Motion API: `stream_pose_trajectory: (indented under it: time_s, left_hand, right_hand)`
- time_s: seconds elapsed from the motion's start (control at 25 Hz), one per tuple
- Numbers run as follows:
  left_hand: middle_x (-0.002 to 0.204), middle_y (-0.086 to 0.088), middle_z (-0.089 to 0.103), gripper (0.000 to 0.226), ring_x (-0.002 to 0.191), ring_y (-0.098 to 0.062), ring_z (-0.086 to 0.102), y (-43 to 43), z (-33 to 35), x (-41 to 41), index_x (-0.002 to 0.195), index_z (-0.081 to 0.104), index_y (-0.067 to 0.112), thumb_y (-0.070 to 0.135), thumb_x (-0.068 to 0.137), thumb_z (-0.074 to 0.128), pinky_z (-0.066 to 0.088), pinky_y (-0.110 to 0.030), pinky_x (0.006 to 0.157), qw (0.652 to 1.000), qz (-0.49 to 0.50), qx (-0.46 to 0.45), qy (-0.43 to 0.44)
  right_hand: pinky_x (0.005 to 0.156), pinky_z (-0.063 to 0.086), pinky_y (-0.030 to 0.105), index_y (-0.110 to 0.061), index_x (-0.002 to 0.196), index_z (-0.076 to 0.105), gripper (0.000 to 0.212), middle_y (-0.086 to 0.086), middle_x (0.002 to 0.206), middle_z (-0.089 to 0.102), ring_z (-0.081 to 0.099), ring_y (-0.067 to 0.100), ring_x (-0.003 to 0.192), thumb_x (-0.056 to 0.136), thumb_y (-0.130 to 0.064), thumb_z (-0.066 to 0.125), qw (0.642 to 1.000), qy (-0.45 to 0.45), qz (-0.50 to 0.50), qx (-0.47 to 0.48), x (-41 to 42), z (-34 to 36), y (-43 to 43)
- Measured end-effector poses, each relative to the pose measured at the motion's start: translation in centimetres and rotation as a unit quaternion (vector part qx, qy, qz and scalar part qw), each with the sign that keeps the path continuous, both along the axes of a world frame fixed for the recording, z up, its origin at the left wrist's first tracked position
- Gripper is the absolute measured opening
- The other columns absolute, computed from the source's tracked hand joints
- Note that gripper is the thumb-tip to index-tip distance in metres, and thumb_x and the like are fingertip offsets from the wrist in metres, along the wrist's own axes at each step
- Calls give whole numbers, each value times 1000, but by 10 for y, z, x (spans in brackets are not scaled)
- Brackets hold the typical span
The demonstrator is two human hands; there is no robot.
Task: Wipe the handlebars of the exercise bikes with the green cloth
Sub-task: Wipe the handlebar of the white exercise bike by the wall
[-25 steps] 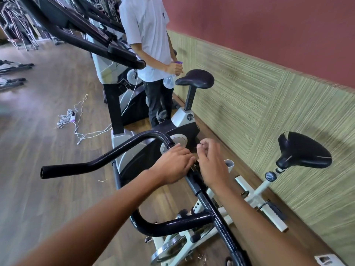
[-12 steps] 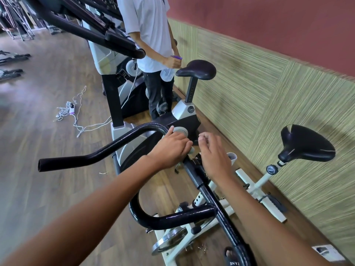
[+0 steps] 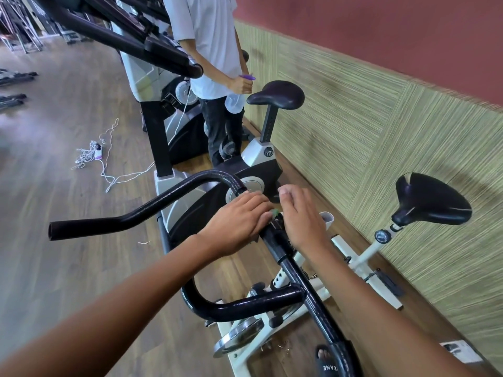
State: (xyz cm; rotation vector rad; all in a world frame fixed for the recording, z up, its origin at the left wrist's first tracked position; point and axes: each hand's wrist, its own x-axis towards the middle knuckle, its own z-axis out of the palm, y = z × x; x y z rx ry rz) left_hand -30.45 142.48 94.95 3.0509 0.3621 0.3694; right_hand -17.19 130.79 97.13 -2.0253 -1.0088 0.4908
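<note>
**Cloth nearly hidden at the handlebar's centre clamp**

From my seat I see only a small sliver of the green cloth [image 3: 275, 212], dark green and bunched, sitting at the middle of the black handlebar [image 3: 168, 197] where the bar meets its stem; the open room lies to the left, over bare wooden floor [image 3: 54, 268], while the right side is hemmed in by the striped wall panel [image 3: 381, 131] close behind the near bike's saddle [image 3: 430, 202].

The handlebar is glossy black, with one long horn running out left to a blunt grip end and a lower loop curving back toward me.

The cloth peeks out of the narrow gap between the two hands; my left hand [image 3: 236, 221] lies across the bar with fingers laid together and fairly straight, their tips touching the green; my right hand [image 3: 302, 216] is just beside it, back upward and fingers bent down over the clamp (I cannot tell whether they pinch the cloth, since the tips are hidden).

Farther along the wall stands a second bike with a dark seat [image 3: 276, 93]; a person in a white shirt [image 3: 206, 36] stands by it holding a spray bottle [image 3: 234, 103]; a tangle of white cable [image 3: 92, 156] lies on the floor, well apart to the left.
</note>
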Motion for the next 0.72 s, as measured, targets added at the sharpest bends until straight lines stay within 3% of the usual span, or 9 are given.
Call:
stream_pose_trajectory:
  time_s: [0.08,0.16,0.24,0.36,0.48,0.6,0.72]
  left_hand:
    - [132,0,58,55,135,-19,44,15,5,1,131,58,16,43,107,17,28,-40,119,999,41,-7,8]
    - [127,0,60,60,134,-20,44,19,11,12,127,60,16,45,105,14,28,-46,119,993,111,-36,23]
    - [121,-1,61,59,131,-22,46,10,7,17,122,62,14,44,105,14,32,-48,115,993,115,-40,6]
    - [129,0,59,49,141,-21,38,3,-4,6,127,60,16,38,107,20,16,-44,124,998,70,3,1]
    - [137,0,55,47,149,-23,26,10,8,13,133,56,17,36,108,21,7,-47,122,991,131,-17,32]
    - [146,4,47,49,150,-24,21,5,8,15,140,50,21,43,107,21,16,-46,120,984,163,-60,30]
    - [147,11,44,53,130,-27,39,-4,8,1,143,42,31,54,103,16,35,-42,103,977,211,25,19]
  right_hand:
    - [85,25,28,-27,122,56,35,-5,128,50,48,10,104,107,-41,27,1000,3,3,-2,0,0,1]
    - [84,26,29,-27,122,57,36,-5,127,50,50,11,105,107,-41,27,1000,8,2,1,1,0,1]
    - [85,29,30,-26,121,57,37,-5,127,51,52,13,106,107,-41,28,1000,5,2,5,1,-1,1]
    - [92,38,37,-25,121,58,39,-3,126,52,56,17,107,106,-43,27,1000,1,1,11,1,-3,3]
    - [96,42,44,-25,120,58,39,-3,126,52,59,19,103,106,-43,26,1000,8,1,15,0,-3,4]
    - [97,41,44,-24,120,59,41,-3,127,52,59,20,104,106,-43,26,1000,4,0,15,1,-4,3]
    - [99,40,47,-24,118,60,42,-1,127,53,59,23,104,105,-44,25,1000,0,-2,10,0,-3,4]
